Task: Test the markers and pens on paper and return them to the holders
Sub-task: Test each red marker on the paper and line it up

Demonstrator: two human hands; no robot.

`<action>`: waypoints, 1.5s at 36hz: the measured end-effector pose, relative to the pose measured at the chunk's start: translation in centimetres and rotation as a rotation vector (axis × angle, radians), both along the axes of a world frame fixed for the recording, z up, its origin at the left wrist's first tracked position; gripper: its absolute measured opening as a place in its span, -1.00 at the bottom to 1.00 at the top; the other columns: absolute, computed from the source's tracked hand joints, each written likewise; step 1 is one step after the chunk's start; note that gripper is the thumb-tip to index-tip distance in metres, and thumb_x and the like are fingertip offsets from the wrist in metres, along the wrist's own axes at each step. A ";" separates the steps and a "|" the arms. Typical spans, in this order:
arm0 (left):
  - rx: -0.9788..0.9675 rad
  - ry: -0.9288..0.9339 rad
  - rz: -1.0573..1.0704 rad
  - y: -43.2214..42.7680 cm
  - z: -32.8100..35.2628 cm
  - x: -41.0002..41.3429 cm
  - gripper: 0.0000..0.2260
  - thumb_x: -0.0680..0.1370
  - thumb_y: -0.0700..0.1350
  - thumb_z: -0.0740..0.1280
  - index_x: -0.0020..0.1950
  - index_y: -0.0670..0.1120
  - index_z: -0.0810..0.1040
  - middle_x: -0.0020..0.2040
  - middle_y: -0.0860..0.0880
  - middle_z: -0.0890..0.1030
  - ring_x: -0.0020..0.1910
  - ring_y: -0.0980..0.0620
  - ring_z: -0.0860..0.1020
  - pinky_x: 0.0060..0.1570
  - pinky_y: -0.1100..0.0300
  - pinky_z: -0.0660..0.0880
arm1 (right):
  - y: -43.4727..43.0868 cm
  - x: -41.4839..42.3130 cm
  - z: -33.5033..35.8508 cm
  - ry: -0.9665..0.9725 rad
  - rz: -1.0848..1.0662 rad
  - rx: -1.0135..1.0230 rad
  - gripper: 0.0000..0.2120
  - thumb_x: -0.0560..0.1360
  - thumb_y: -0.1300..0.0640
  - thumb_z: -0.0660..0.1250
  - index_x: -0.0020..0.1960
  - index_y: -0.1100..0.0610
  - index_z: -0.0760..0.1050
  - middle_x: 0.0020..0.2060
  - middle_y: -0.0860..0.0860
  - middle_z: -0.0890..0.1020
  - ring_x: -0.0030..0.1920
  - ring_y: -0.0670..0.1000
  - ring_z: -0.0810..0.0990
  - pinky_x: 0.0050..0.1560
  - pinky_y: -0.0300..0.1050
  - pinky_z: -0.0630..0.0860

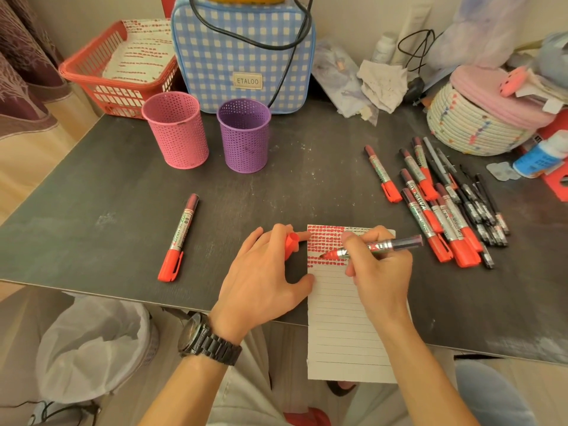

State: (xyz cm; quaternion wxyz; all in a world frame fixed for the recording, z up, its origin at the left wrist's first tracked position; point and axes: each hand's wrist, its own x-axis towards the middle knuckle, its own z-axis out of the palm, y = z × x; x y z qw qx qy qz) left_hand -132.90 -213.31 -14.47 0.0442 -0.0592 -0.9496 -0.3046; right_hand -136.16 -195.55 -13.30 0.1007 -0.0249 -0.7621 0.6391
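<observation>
Head view: a right hand (381,272) sets an uncapped marker (378,245) to the paper (344,318), cap off in the left hand (264,272).
The right grip is closed narrow, fingers pinching the barrel, with the red tip touching the paper among rows of red marks. The left grip curls round the red cap (291,241), its thumb pressing the paper's left edge. The paper overhangs the near edge of the dark surface (123,195). A capped marker (179,238) lies to the left and a heap of markers and pens (445,204) to the right. The pink holder (176,130) and purple holder (244,135) stand behind.

Pink holder (175,130), purple holder (244,136), blue-and-white checked bag (242,53).
</observation>
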 end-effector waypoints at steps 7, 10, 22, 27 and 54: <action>0.007 -0.050 -0.012 0.0 0.3 0.0 -0.57 0.46 0.28 0.30 0.19 0.20 0.20 0.38 0.25 0.47 0.46 0.23 0.31 0.57 0.18 -0.05 | 0.9 -0.4 1.7 -0.150 0.017 -0.388 -0.72 0.44 -0.11 0.51 -0.32 -0.02 0.51 -0.52 -0.01 0.48 -0.53 -0.11 0.39 -0.54 -0.27 0.30; 0.020 -0.073 -0.002 0.0 0.5 0.1 -0.56 0.47 0.29 0.31 0.25 0.21 0.23 0.38 0.25 0.47 0.46 0.24 0.29 0.56 0.21 -0.07 | 2.0 -0.1 2.5 -0.136 0.010 -0.426 -0.80 0.48 -0.05 0.51 -0.25 -0.02 0.59 -0.45 0.03 0.53 -0.49 -0.06 0.42 -0.50 -0.23 0.33; 0.232 -0.124 0.099 0.4 1.5 0.2 -0.74 0.56 0.33 0.12 0.11 0.21 0.35 0.23 0.44 0.47 0.33 0.30 0.39 0.29 0.16 0.39 | 8.8 1.9 2.0 -0.183 0.152 -0.613 -0.64 0.55 0.09 0.19 0.20 0.27 0.58 -0.10 0.24 0.69 -0.40 0.05 0.53 -0.42 -0.15 0.50; 0.420 -0.104 0.133 0.5 2.0 0.3 -0.59 0.60 0.36 -0.04 0.14 0.15 0.45 0.07 0.38 0.57 0.08 0.22 0.57 0.14 0.11 0.49 | 8.4 1.7 1.1 -0.160 0.067 -0.526 -0.85 0.66 0.26 0.14 -0.01 0.19 0.47 -0.22 0.31 0.69 -0.48 0.08 0.50 -0.50 -0.12 0.45; 0.286 0.004 -0.170 5.1 3.9 -2.4 -0.82 0.58 0.07 0.38 0.11 0.31 0.48 0.02 0.28 0.64 -0.16 0.13 0.64 -0.19 0.31 0.54 | 8.7 1.9 1.2 -0.137 0.012 -0.721 -0.77 0.42 -0.07 0.44 -0.22 0.09 0.69 -0.41 0.15 0.59 -0.51 0.02 0.47 -0.53 -0.18 0.40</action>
